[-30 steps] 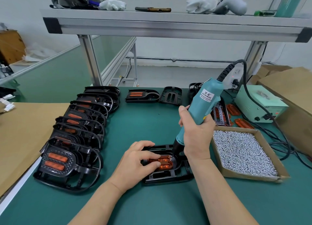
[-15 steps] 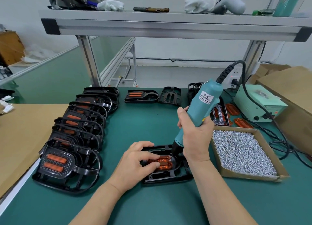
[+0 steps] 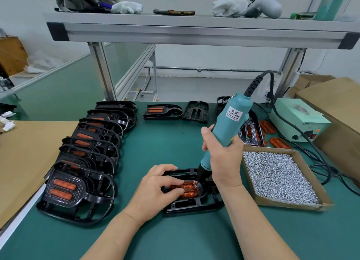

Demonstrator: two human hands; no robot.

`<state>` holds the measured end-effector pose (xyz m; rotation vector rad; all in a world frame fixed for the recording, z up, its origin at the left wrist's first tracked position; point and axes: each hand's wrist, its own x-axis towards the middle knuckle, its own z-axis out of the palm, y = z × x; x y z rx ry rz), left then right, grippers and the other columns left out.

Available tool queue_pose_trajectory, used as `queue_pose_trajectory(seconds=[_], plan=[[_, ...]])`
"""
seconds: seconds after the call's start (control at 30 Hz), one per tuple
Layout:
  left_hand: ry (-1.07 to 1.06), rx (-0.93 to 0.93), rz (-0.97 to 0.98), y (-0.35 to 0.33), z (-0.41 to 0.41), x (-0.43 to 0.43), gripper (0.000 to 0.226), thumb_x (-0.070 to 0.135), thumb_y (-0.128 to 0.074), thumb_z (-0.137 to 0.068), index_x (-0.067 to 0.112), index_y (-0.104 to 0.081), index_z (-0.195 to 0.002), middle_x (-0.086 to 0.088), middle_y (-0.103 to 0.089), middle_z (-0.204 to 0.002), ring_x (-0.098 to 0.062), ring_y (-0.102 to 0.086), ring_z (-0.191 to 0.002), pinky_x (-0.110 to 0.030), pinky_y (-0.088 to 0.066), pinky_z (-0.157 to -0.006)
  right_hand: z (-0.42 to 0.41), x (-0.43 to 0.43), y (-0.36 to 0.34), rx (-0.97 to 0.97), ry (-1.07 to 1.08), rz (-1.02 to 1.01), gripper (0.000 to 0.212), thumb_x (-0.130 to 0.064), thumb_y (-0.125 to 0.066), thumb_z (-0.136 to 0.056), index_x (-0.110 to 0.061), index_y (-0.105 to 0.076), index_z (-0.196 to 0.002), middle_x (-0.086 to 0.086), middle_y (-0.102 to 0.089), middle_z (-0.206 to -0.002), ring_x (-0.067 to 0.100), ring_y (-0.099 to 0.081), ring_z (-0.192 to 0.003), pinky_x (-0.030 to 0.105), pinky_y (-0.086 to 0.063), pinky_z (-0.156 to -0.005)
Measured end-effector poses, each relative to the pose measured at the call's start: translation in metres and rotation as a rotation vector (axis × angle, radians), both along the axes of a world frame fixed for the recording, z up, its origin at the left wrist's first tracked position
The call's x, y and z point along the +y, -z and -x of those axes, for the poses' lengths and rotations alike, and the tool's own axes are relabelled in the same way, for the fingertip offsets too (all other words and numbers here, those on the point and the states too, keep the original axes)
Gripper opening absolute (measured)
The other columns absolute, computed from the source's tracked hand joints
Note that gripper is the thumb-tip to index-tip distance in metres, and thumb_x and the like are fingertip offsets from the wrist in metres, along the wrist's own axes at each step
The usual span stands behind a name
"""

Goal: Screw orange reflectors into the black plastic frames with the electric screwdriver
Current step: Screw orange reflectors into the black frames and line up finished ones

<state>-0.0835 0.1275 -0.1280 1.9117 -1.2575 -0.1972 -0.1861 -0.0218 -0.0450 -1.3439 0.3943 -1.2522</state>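
A person works at a green worktop (image 3: 175, 142). The right-hand grip (image 3: 224, 158) is clenched around a teal electric screwdriver (image 3: 228, 123), its bit on the right end of an orange reflector (image 3: 190, 189). The reflector sits in a black plastic frame (image 3: 191, 206) lying flat in front of the person. The left-hand grip (image 3: 155, 187) pinches the reflector's left end, steadying it. Over the last second hardly anything has moved, so this screw is probably still being driven. A cardboard box of screws (image 3: 292, 203) sits just right, and finished frames (image 3: 81, 162) line the left.
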Motion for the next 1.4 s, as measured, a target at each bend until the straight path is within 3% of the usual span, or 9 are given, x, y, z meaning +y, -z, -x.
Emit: queue_pose_trajectory(seconds=[0.4, 0.6, 0.8, 0.9, 1.03, 1.17, 1.3, 1.4], plan=[[0.010, -0.022, -0.003, 0.001, 0.001, -0.001, 0.017, 0.027, -0.083, -0.080, 0.034, -0.081, -0.096, 0.023, -0.058, -0.123, -0.002, -0.050, -0.119, -0.010, -0.032, -0.100, -0.006, -0.003, 0.005, 0.014, 0.023, -0.056, 0.024, -0.022, -0.073, -0.082, -0.013, -0.053, -0.072, -0.005, -0.049, -0.053, 0.010, -0.046, -0.050, 0.018, -0.043, -0.054], [0.005, -0.004, 0.018, 0.003, -0.003, 0.001, 0.017, 0.037, -0.078, -0.077, 0.038, -0.080, -0.094, 0.026, -0.058, -0.122, -0.003, -0.052, -0.117, -0.005, -0.032, -0.096, 0.000, -0.007, 0.006, -0.041, 0.037, -0.120, 0.018, -0.041, -0.074, -0.080, -0.029, -0.061, -0.080, -0.002, -0.054, -0.059, 0.009, -0.051, -0.054, 0.018, -0.047, -0.060], [0.016, 0.011, 0.018, 0.006, -0.003, 0.000, 0.020, 0.043, -0.074, -0.076, 0.049, -0.076, -0.095, 0.030, -0.058, -0.121, -0.006, -0.053, -0.119, -0.005, -0.034, -0.095, 0.006, -0.003, 0.005, -0.022, 0.017, -0.056, 0.042, -0.041, -0.071, -0.082, -0.003, -0.054, -0.082, -0.003, -0.056, -0.061, 0.007, -0.053, -0.055, 0.015, -0.045, -0.059], [0.018, 0.019, 0.019, 0.006, -0.004, -0.001, 0.021, 0.050, -0.070, -0.075, 0.054, -0.073, -0.096, 0.033, -0.056, -0.122, -0.006, -0.052, -0.120, -0.006, -0.034, -0.095, 0.010, -0.004, -0.004, -0.046, 0.014, -0.035, 0.040, -0.039, -0.071, -0.082, -0.003, -0.055, -0.083, -0.003, -0.056, -0.061, 0.007, -0.053, -0.055, 0.017, -0.046, -0.060], [0.013, 0.023, 0.026, 0.007, -0.004, -0.001, 0.025, 0.057, -0.065, -0.074, 0.053, -0.072, -0.097, 0.035, -0.054, -0.124, -0.004, -0.052, -0.121, -0.005, -0.033, -0.095, 0.016, -0.036, -0.022, -0.135, 0.132, -0.262, 0.031, -0.041, -0.072, -0.085, -0.018, -0.056, -0.097, -0.010, -0.059, -0.062, 0.007, -0.055, -0.056, 0.022, -0.050, -0.058], [0.017, 0.021, 0.024, 0.007, -0.005, -0.001, 0.026, 0.057, -0.064, -0.074, 0.054, -0.071, -0.098, 0.035, -0.054, -0.124, -0.005, -0.052, -0.121, -0.007, -0.034, -0.095, 0.033, -0.095, -0.014, -0.059, 0.184, -0.542, 0.030, -0.035, -0.056, -0.101, -0.010, -0.049, -0.117, 0.002, -0.062, -0.080, 0.009, -0.062, -0.060, 0.025, -0.052, -0.053], [0.013, 0.017, 0.017, 0.007, -0.005, -0.001, 0.025, 0.056, -0.065, -0.074, 0.054, -0.072, -0.098, 0.036, -0.054, -0.124, -0.006, -0.052, -0.121, -0.005, -0.034, -0.094, 0.056, -0.136, 0.006, 0.068, 0.229, -0.706, 0.030, -0.027, -0.054, -0.104, -0.006, -0.044, -0.122, 0.008, -0.062, -0.099, 0.018, -0.066, -0.085, 0.033, -0.056, -0.068], [0.011, 0.024, 0.020, 0.008, -0.005, -0.001, 0.022, 0.049, -0.070, -0.075, 0.052, -0.073, -0.097, 0.034, -0.057, -0.122, -0.007, -0.054, -0.118, -0.004, -0.034, -0.093, 0.067, -0.150, 0.017, 0.204, 0.288, -0.708, 0.036, -0.028, -0.054, -0.103, -0.005, -0.043, -0.129, 0.011, -0.061, -0.109, 0.018, -0.063, -0.084, 0.038, -0.055, -0.078]])
